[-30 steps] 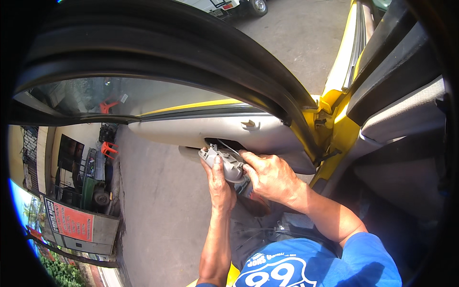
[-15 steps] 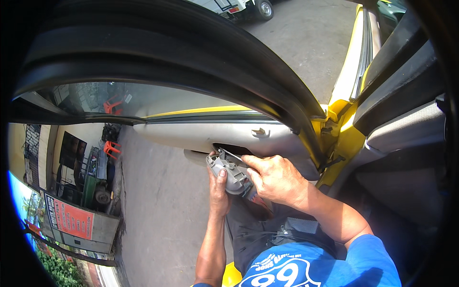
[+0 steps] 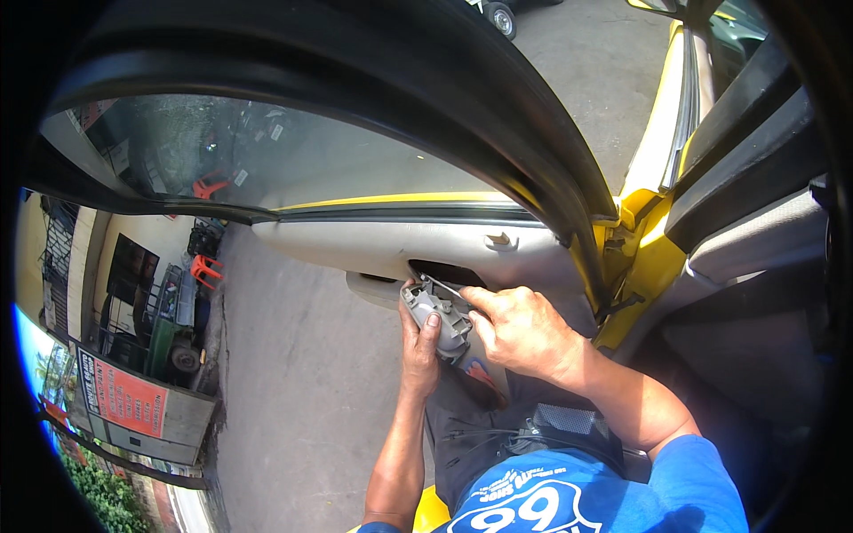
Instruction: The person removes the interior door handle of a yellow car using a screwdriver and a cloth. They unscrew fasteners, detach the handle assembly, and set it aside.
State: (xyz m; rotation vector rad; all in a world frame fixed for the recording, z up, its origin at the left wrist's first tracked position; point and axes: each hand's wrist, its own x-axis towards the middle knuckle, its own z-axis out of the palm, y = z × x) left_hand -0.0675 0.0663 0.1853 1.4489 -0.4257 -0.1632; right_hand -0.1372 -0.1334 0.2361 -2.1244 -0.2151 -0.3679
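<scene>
My left hand (image 3: 419, 354) grips a grey plastic part (image 3: 434, 313) that looks like an inside door handle housing, thumb on its near face. A thin metal rod (image 3: 443, 286) runs along the part's upper side. My right hand (image 3: 529, 336) is closed, with thumb and index finger at the rod's right end. Just beyond the part, a dark cutout (image 3: 456, 274) shows in the light grey trim panel (image 3: 346, 246) of an open car door. Whether the rod's left tip is joined to the part is too small to tell.
The door's black window frame (image 3: 462, 115) arches over the work. Yellow bodywork (image 3: 653, 235) and the door hinge side stand at the right. A small catch (image 3: 502, 241) sticks out of the panel. Orange chairs (image 3: 206, 271) and a green vehicle (image 3: 169, 342) are at the left.
The view has shifted slightly, so the door and hands appear a little to the right. The grey part is turned slightly in my left hand; both hands keep their hold.
</scene>
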